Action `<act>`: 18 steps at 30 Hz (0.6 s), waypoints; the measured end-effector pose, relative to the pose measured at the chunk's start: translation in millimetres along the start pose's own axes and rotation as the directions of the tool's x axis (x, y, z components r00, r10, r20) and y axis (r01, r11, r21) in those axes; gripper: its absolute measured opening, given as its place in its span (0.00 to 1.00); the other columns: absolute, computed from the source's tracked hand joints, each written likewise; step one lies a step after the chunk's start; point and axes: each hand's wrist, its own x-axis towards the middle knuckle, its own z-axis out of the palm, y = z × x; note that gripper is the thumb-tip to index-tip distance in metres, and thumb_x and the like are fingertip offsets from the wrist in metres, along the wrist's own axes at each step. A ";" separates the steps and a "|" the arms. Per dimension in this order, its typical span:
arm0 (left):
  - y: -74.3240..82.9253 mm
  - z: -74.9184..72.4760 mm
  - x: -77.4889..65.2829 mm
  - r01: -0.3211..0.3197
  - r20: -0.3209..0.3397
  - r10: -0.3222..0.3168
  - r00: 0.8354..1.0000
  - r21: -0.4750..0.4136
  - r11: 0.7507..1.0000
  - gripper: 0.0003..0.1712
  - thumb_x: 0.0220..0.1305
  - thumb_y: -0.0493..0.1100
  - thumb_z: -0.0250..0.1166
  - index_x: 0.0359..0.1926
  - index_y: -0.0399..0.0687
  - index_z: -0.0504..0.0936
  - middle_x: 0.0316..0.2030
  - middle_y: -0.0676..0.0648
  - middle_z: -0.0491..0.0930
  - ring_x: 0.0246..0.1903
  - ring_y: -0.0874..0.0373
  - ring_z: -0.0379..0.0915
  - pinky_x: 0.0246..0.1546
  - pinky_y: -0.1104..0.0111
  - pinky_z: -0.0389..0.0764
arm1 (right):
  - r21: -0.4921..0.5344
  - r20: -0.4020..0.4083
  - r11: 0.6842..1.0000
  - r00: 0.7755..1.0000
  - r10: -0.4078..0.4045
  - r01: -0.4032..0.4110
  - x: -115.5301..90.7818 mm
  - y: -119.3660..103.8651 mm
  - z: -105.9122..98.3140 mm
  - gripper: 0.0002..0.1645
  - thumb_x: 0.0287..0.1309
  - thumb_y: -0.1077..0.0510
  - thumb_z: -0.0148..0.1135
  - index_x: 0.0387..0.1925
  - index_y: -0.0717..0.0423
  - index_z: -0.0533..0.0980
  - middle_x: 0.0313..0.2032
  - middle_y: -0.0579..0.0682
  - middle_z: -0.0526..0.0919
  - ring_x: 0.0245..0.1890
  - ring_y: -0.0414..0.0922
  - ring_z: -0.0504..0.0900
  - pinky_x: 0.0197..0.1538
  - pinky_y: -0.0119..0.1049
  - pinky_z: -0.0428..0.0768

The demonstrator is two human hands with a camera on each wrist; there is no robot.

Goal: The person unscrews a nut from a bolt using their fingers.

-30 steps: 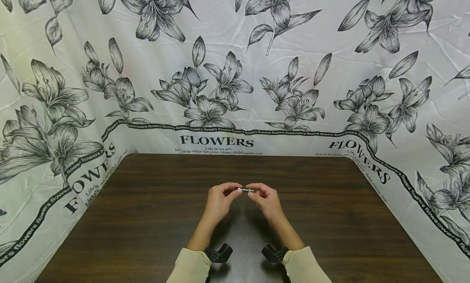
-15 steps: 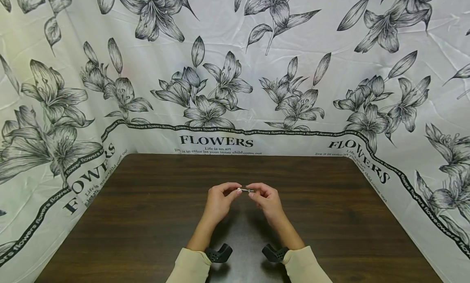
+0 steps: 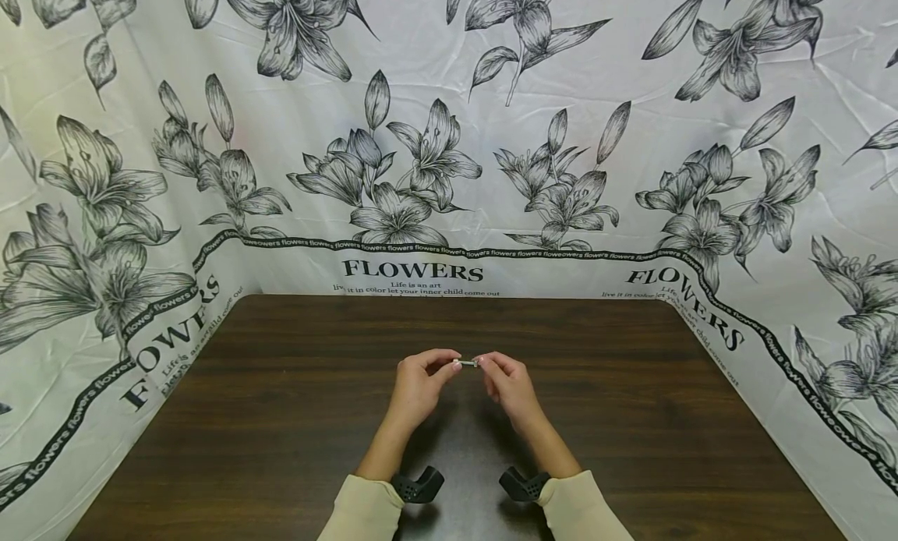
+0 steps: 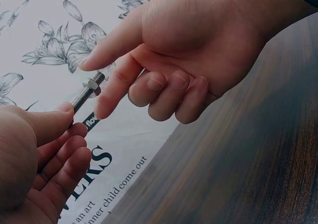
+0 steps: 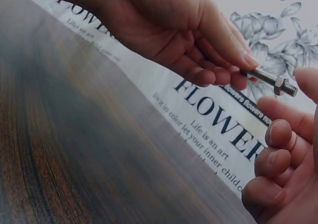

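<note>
In the head view, both hands meet over the middle of the table. My left hand (image 3: 417, 389) pinches a metal bolt (image 4: 78, 101) between thumb and fingers, and its held end is hidden by them. A hex nut (image 4: 92, 86) sits on the threads near the bolt's free end, with a short length of thread past it. Around that end is my right hand (image 3: 514, 389), its thumb and index finger spread to either side of the nut with visible gaps. Its other fingers are loosely bent in the right wrist view.
A dark wood-grain table (image 3: 295, 432) lies beneath the hands. White cloth (image 3: 491, 175) printed with black flowers and lettering rises behind it and along both sides. Each wrist bears a black camera mount (image 3: 418, 485) below a cream sleeve (image 3: 365, 510).
My right hand's fingers have turned and shifted around the nut end of the bolt, the thumb moving up. The left hand and the bolt stay in nearly the same place.
</note>
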 end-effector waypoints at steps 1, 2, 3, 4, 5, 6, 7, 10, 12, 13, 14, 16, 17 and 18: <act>0.0 0.0 0.0 0.000 0.000 0.000 1.000 -0.003 1.000 0.07 0.57 0.36 0.72 0.38 0.40 0.87 0.30 0.53 0.84 0.28 0.61 0.78 0.30 0.69 0.79 | -0.006 -0.002 1.000 1.000 0.013 -0.013 0.1 -0.2 0.1 0.15 0.70 0.64 0.52 0.39 0.78 0.76 0.15 0.48 0.67 0.15 0.39 0.65 0.21 0.28 0.64; 0.0 -0.1 0.1 0.000 0.000 0.000 1.000 -0.003 1.000 0.07 0.57 0.36 0.72 0.38 0.39 0.87 0.30 0.53 0.84 0.28 0.61 0.78 0.30 0.69 0.79 | -0.010 -0.005 1.000 1.000 0.025 -0.025 0.1 -0.3 0.2 0.16 0.70 0.63 0.52 0.38 0.78 0.75 0.14 0.48 0.67 0.15 0.39 0.65 0.21 0.28 0.64; 0.1 -0.1 0.1 -0.001 0.000 0.001 1.000 -0.004 1.000 0.07 0.57 0.36 0.72 0.38 0.39 0.87 0.30 0.53 0.84 0.27 0.61 0.78 0.30 0.69 0.79 | -0.018 -0.007 0.999 0.999 0.032 -0.032 0.1 -0.4 0.2 0.16 0.70 0.63 0.52 0.36 0.79 0.75 0.14 0.48 0.67 0.15 0.39 0.64 0.21 0.28 0.64; 0.2 -0.1 0.1 -0.001 0.000 0.001 1.000 -0.003 1.000 0.07 0.57 0.36 0.72 0.38 0.39 0.87 0.30 0.52 0.85 0.27 0.61 0.78 0.30 0.69 0.79 | -0.026 -0.007 0.999 0.999 0.037 -0.038 0.1 -0.4 0.3 0.17 0.70 0.63 0.53 0.36 0.79 0.75 0.14 0.48 0.67 0.15 0.38 0.64 0.21 0.28 0.64; 0.3 -0.1 0.0 -0.004 0.000 0.004 1.000 -0.004 1.000 0.08 0.57 0.36 0.71 0.38 0.38 0.87 0.30 0.52 0.85 0.27 0.61 0.78 0.30 0.69 0.79 | -0.029 -0.007 0.999 0.999 0.039 -0.039 0.2 -0.8 0.5 0.17 0.69 0.63 0.53 0.36 0.79 0.75 0.14 0.48 0.67 0.15 0.38 0.64 0.21 0.28 0.64; 0.4 -0.1 0.0 -0.004 -0.001 0.004 1.000 -0.003 1.000 0.07 0.57 0.36 0.71 0.38 0.39 0.87 0.30 0.52 0.85 0.27 0.61 0.78 0.30 0.69 0.79 | -0.031 -0.009 0.999 0.999 0.041 -0.041 0.2 -0.9 0.5 0.16 0.69 0.63 0.53 0.35 0.79 0.76 0.14 0.48 0.67 0.15 0.38 0.64 0.21 0.28 0.64; 0.5 -0.1 -0.1 -0.005 0.000 0.005 1.000 -0.003 1.000 0.07 0.57 0.36 0.71 0.38 0.39 0.87 0.30 0.52 0.85 0.27 0.61 0.78 0.30 0.69 0.79 | -0.032 -0.009 0.999 0.999 0.042 -0.042 0.1 -1.0 0.6 0.16 0.69 0.63 0.53 0.35 0.78 0.76 0.14 0.48 0.67 0.15 0.38 0.64 0.21 0.28 0.64; 0.6 0.0 -0.3 -0.007 0.000 0.007 1.000 -0.005 1.000 0.06 0.57 0.36 0.72 0.37 0.41 0.87 0.30 0.52 0.85 0.27 0.61 0.78 0.30 0.69 0.80 | -0.024 -0.009 0.999 0.999 0.042 -0.042 0.0 -1.5 0.7 0.15 0.68 0.64 0.54 0.35 0.78 0.76 0.14 0.49 0.68 0.15 0.39 0.64 0.21 0.28 0.64; 0.6 0.0 -0.4 -0.005 0.000 0.005 1.000 -0.005 1.000 0.06 0.56 0.36 0.72 0.36 0.43 0.87 0.30 0.52 0.84 0.28 0.61 0.78 0.30 0.69 0.80 | -0.014 -0.010 0.999 0.999 0.043 -0.043 -0.1 -1.4 0.6 0.15 0.68 0.65 0.54 0.34 0.78 0.76 0.14 0.50 0.68 0.15 0.39 0.64 0.21 0.29 0.64; 0.6 -0.1 -0.5 -0.005 0.000 0.005 1.000 -0.006 1.000 0.06 0.56 0.36 0.72 0.36 0.44 0.87 0.30 0.52 0.84 0.28 0.61 0.78 0.30 0.69 0.80 | -0.009 -0.012 0.999 0.999 0.042 -0.043 -0.2 -1.3 0.5 0.14 0.68 0.65 0.54 0.34 0.77 0.76 0.15 0.50 0.68 0.15 0.39 0.64 0.21 0.29 0.64; 0.7 -0.2 -0.6 -0.004 -0.001 0.004 1.000 -0.007 1.000 0.05 0.56 0.36 0.72 0.36 0.45 0.87 0.29 0.53 0.84 0.28 0.61 0.78 0.30 0.69 0.80 | -0.006 -0.014 0.999 0.999 0.040 -0.040 -0.2 -0.9 0.4 0.14 0.68 0.65 0.55 0.33 0.76 0.76 0.15 0.50 0.68 0.15 0.39 0.65 0.21 0.29 0.64; 1.0 -0.3 -0.8 -0.004 -0.002 0.004 1.000 -0.005 1.000 0.05 0.56 0.36 0.72 0.36 0.46 0.87 0.29 0.53 0.84 0.28 0.61 0.78 0.30 0.69 0.79 | -0.004 -0.018 0.999 0.999 0.037 -0.037 -0.2 -0.3 0.2 0.12 0.68 0.65 0.55 0.33 0.74 0.76 0.15 0.50 0.67 0.16 0.40 0.65 0.21 0.29 0.64; 1.0 -0.4 -1.0 -0.004 -0.002 0.004 1.000 -0.005 1.000 0.05 0.56 0.36 0.72 0.36 0.46 0.87 0.29 0.53 0.84 0.28 0.61 0.78 0.30 0.69 0.79 | -0.003 -0.020 0.999 0.999 0.035 -0.035 -0.3 -0.4 0.1 0.12 0.67 0.65 0.55 0.33 0.73 0.76 0.15 0.50 0.68 0.16 0.40 0.65 0.21 0.29 0.64; 1.1 -0.5 -1.1 -0.004 -0.002 0.004 1.000 -0.004 1.000 0.05 0.56 0.36 0.72 0.36 0.47 0.87 0.29 0.53 0.84 0.28 0.61 0.78 0.30 0.69 0.79 | 0.000 -0.021 1.000 0.999 0.031 -0.031 -0.3 -0.3 0.1 0.11 0.67 0.65 0.55 0.34 0.74 0.76 0.16 0.50 0.68 0.16 0.40 0.65 0.21 0.29 0.64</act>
